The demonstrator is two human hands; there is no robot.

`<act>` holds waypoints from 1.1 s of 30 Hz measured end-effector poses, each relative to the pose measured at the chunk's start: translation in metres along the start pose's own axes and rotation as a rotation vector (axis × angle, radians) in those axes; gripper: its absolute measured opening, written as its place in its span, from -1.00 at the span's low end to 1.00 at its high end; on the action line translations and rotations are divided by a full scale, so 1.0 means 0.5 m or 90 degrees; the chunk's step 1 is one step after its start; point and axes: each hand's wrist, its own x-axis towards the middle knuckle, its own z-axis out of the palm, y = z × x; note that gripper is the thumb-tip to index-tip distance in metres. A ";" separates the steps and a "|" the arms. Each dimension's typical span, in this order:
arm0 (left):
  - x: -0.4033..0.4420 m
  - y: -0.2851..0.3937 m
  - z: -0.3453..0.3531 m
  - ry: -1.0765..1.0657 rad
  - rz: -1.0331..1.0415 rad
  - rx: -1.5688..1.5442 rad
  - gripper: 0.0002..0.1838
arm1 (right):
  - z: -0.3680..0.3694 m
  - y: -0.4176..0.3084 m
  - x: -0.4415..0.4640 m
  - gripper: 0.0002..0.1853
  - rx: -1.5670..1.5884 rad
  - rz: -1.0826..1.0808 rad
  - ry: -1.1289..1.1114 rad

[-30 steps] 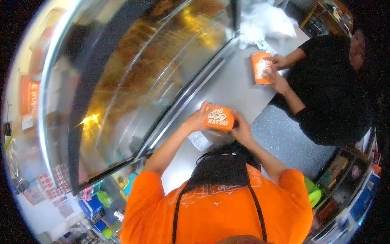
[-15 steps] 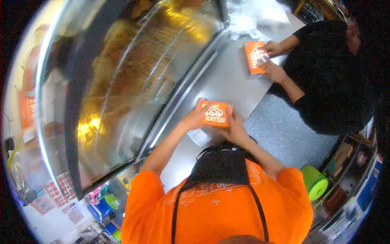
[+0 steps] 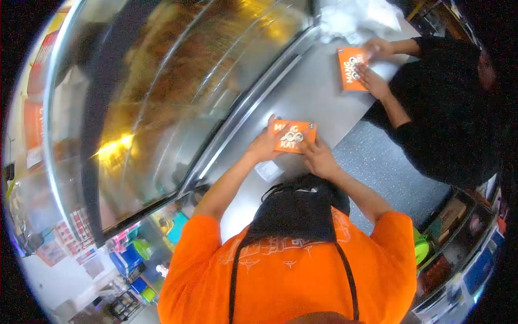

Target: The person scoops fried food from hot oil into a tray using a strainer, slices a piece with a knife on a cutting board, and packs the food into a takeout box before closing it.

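An orange cardboard box [image 3: 300,128] with white "MANG" and "KAT" lettering is held in front of me over the metal counter. My left hand [image 3: 263,144] grips its left side, with fingers reaching over the top edge. At the lower right corner, my right hand [image 3: 319,157] holds the box, its fingers lying across the printed front and hiding part of the lettering. Just below my left hand a white printed paper slip [image 3: 268,170] rests on the counter.
A metal counter [image 3: 318,81] runs along a glass display case [image 3: 178,102]. On the right, a co-worker in black [image 3: 437,113] has both hands at a similar orange box [image 3: 348,67]. White plastic bags [image 3: 356,19] lie at the counter's far end. Shelves [image 3: 458,227] stand at lower right.
My right hand's fingers have moved further over the box front, covering more lettering. The co-worker's upper hand is now blurred at their box's edge. The whole view has shifted slightly.
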 end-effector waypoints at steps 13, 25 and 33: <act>-0.180 0.071 -0.026 0.264 -0.282 -0.046 -0.48 | 0.005 0.168 0.139 -0.51 -0.124 0.111 0.180; -0.119 0.151 0.085 0.081 -0.253 0.013 -0.49 | 0.042 0.030 -0.050 -0.60 0.193 0.249 0.190; 0.082 0.154 0.054 -0.049 -0.204 0.036 -0.35 | 0.174 0.100 -0.461 -0.58 0.134 0.641 -0.068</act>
